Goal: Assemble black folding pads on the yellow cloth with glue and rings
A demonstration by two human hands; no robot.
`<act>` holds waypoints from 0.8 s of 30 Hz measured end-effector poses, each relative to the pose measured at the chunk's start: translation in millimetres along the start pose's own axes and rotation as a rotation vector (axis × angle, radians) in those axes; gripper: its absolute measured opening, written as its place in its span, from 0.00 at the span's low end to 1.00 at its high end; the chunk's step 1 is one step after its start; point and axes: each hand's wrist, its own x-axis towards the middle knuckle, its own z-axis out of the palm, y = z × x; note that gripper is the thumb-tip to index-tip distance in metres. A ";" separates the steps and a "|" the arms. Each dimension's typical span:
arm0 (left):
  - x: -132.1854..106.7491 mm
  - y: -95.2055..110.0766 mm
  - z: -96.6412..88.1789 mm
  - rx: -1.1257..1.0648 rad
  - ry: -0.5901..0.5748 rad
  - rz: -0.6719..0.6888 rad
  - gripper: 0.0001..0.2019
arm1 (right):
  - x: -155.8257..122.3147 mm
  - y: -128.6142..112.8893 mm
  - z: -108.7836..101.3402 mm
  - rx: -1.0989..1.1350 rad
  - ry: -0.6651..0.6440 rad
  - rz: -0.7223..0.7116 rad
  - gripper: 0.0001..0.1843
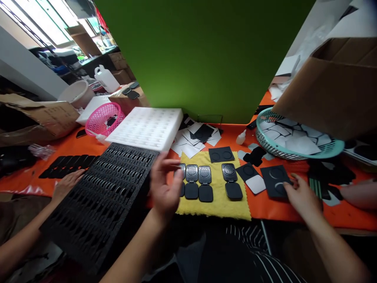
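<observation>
My left hand (166, 182) is raised beside the black foam tray, slightly blurred, fingers apart with nothing in them. My right hand (302, 194) grips the right edge of a black square sheet (275, 177) with ring shapes in it, thumb on top. Below and between my hands is a yellow cloth (216, 208). Several small black hinged cases (205, 177) lie opened out on it, with textured round upper halves; one case (229, 171) is set apart to the right. A black sheet with two circles (221, 155) rests at the cloth's back edge. Beside the cloth is a pale rounded square (255, 184).
The slotted black foam tray (118, 184) leans against a white foam block (147, 124). Paper scraps (188, 141), a small bottle (240, 137), a turquoise basket (331, 149) and a cardboard box (335, 86) stand behind. Other people's hands (69, 182) show at both sides.
</observation>
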 end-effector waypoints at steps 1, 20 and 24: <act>-10.1 -13.3 9.2 0.081 -0.210 -0.021 0.22 | -6.7 -6.0 2.5 -0.107 0.051 -0.103 0.28; -69.1 -106.0 58.0 0.770 -1.031 0.133 0.37 | -5.3 -60.7 88.7 -0.669 -0.766 -0.964 0.53; -65.3 -104.4 55.0 0.755 -1.044 0.140 0.37 | -19.9 -74.4 86.5 -0.720 -0.504 -0.836 0.37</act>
